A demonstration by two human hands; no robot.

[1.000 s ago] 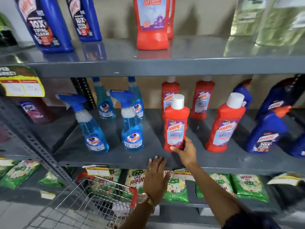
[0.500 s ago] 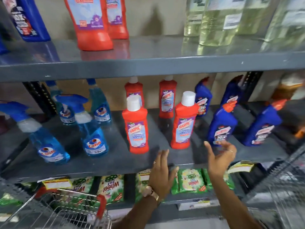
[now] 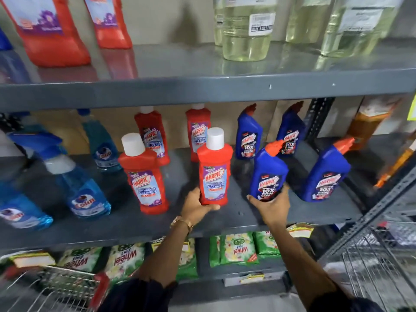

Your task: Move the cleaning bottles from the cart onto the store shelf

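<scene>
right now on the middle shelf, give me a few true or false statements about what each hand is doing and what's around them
1. The left hand holds the base of a red Harpic bathroom cleaner bottle. True.
2. The right hand is closed on a Colin spray bottle. False: it holds a blue Harpic bottle; the Colin spray bottles stand untouched to the left.
3. Both held bottles are upright on the grey middle shelf. False: the blue one leans.
4. Green Wheel detergent packets lie on the shelf below. True.
5. The shelf above holds only blue bottles. False: red bottles and clear pale-liquid bottles stand there.
</scene>
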